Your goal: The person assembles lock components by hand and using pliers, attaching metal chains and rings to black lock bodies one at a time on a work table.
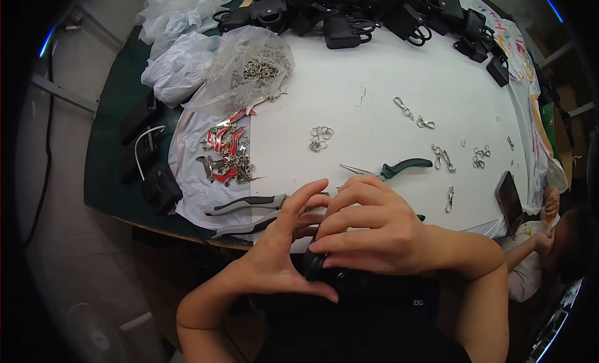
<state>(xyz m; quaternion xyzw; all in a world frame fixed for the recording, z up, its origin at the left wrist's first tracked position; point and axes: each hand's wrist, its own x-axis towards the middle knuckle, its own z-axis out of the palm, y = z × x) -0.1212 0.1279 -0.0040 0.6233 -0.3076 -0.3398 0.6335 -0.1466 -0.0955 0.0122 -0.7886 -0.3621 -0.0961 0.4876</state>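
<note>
Close to the table's near edge, both my hands are around a small black item, mostly hidden by the fingers; its dark shape merges with the dark clothing behind. My left hand curves about its left side, thumb stretched out below. From the right, my right hand grips its upper part with bent fingers. Just beyond them lie green-handled long-nose pliers, jaws pointing left. Grey-handled pliers rest beside my left hand. A small cluster of metal rings sits farther out on the white board.
Small black mini bags crowd the far edge. At left are a clear bag of metal parts and red charms. Swivel clasps and a phone lie at right. Another person's hand shows beyond the phone.
</note>
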